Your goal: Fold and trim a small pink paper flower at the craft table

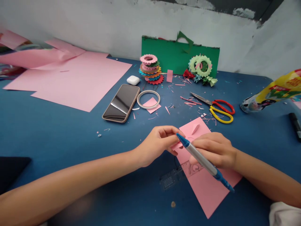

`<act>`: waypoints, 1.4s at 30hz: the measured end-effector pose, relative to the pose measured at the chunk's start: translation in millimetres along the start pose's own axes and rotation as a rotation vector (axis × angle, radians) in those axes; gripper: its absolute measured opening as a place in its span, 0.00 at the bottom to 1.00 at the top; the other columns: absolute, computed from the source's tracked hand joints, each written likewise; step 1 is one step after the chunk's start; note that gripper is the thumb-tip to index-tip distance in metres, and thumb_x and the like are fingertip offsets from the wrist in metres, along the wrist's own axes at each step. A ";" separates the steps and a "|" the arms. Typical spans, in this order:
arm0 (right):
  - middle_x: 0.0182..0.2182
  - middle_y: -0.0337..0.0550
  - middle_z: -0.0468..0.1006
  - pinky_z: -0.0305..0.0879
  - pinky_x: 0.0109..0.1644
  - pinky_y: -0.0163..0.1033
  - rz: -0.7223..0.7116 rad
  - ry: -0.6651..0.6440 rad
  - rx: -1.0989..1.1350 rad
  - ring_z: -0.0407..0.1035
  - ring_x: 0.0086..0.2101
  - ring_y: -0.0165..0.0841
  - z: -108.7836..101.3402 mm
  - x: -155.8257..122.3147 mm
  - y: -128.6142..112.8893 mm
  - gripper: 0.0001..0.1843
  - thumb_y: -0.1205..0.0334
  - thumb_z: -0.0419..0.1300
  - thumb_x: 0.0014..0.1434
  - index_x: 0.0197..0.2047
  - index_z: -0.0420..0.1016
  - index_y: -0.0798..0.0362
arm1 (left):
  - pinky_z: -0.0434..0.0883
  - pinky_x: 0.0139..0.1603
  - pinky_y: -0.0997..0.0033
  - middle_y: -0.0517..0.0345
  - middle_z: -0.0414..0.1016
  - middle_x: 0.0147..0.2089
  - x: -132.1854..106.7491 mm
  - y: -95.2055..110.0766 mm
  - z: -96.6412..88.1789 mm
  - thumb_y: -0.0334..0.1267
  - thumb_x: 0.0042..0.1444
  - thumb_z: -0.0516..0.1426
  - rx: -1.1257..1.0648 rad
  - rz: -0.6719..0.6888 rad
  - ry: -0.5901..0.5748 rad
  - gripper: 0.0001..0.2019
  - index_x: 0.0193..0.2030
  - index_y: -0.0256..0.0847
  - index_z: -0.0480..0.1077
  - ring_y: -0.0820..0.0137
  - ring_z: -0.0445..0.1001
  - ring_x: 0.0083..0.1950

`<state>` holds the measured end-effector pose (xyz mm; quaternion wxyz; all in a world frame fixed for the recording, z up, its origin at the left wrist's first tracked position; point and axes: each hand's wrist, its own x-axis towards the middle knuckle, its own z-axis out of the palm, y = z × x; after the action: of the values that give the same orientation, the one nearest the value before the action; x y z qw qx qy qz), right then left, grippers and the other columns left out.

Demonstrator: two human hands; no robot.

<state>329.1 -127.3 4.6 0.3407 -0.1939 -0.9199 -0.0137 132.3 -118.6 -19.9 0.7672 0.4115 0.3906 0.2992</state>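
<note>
A silver pen with blue ends (205,161) slants across my right hand (213,149), whose fingers are closed on it over a pink paper sheet (209,197). My left hand (160,142) pinches a small pink paper piece (176,146) at the sheet's left edge, close to the pen's upper tip. Part of that piece is hidden by the fingers and pen. A folded pink scrap (195,129) lies on the sheet above my hands. Below them, a clear plastic ruler (170,180) lies partly across the sheet and partly on the blue table.
Scissors (215,108) lie beyond my right hand, near pink trimmings. A phone (122,103), a ring-shaped tape roll (148,99) and a white case (133,80) sit farther left. Stacked paper rings (150,70) stand before a green board (164,50). Large pink sheets (80,81) cover the back left.
</note>
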 end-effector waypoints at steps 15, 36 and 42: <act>0.23 0.36 0.77 0.71 0.28 0.31 0.225 0.295 0.298 0.73 0.24 0.27 16.4 -9.9 7.0 0.02 0.66 0.58 0.58 0.35 0.68 0.51 | 0.75 0.28 0.73 0.62 0.69 0.27 -2.4 4.6 4.4 0.35 0.50 0.58 0.062 0.024 -0.015 0.04 0.30 0.36 0.70 0.76 0.67 0.27; 0.29 0.35 0.74 0.64 0.29 0.33 0.769 0.227 0.564 0.69 0.27 0.26 26.9 -3.3 12.7 0.08 0.62 0.58 0.59 0.36 0.59 0.50 | 0.74 0.28 0.76 0.60 0.72 0.31 0.3 8.1 2.5 0.35 0.50 0.59 0.087 0.134 0.109 0.07 0.37 0.36 0.70 0.73 0.71 0.31; 0.27 0.33 0.72 0.61 0.28 0.32 0.942 0.164 0.754 0.65 0.26 0.25 26.9 0.5 13.2 0.15 0.62 0.62 0.54 0.32 0.55 0.49 | 0.74 0.33 0.74 0.59 0.73 0.34 2.6 7.9 -1.6 0.36 0.52 0.59 0.139 0.178 0.143 0.07 0.36 0.37 0.71 0.72 0.72 0.36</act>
<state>316.9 -110.7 -17.1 0.4250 -0.4446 -0.6474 0.4502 131.2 -112.1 -14.5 0.6773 0.4744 0.4261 0.3668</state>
